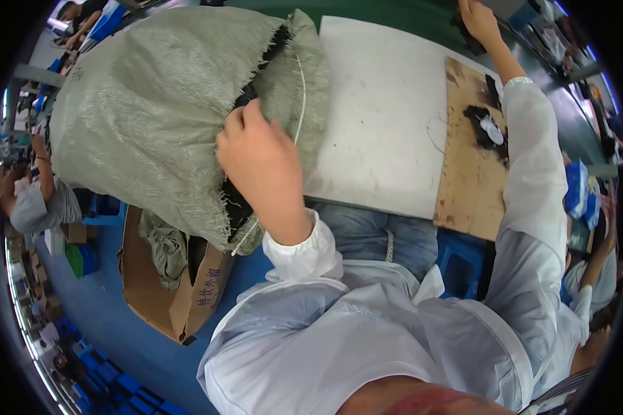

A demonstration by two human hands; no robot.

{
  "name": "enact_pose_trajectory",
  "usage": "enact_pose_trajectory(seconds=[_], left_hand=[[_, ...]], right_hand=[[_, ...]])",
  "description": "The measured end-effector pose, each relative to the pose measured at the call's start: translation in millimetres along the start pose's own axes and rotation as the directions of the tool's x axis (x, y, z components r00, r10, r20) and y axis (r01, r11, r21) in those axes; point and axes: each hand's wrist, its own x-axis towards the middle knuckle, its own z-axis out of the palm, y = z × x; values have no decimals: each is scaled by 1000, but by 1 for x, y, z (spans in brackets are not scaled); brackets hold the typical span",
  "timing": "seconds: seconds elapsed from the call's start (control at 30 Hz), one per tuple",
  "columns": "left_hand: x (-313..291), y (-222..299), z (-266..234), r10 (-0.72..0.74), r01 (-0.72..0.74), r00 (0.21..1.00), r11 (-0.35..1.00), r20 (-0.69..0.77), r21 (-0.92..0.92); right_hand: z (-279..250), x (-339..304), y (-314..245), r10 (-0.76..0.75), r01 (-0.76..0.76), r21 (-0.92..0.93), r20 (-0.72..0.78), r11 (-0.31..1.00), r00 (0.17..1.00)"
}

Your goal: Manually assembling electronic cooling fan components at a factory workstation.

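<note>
A large grey-green woven sack [152, 104] lies on the left, its frayed mouth parted over black material [237, 207]. At that mouth is my left hand [259, 162], fingers bent and closed at the edge; what they grip is hidden. My right hand [483, 26] reaches far out at the upper right, by a dark object [468, 36]. Its fingers look closed, partly cut off by the picture's edge, and I cannot make out what they hold. Below it, a black ragged piece with a white patch [490, 128] rests on a wooden board [467, 187].
A white board [384, 111] covers the table between sack and wooden board. An open cardboard box [156, 297] with crumpled sacking [166, 252] stands on the blue floor at left. Blue stools [460, 266] are close by. Other people [38, 200] sit at left and right.
</note>
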Motion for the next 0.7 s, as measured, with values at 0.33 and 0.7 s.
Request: enact_pose_trajectory(seconds=[0.33,0.7], left_hand=[[12,-24,25,-240,246,968,858,-73,451],[-2,14,-28,-155,307,952,460,264,-833]], right_hand=[[32,6,-85,-66,139,-325,226,935,972],[-114,-187,-241,-431,-104,880,327,464,841]])
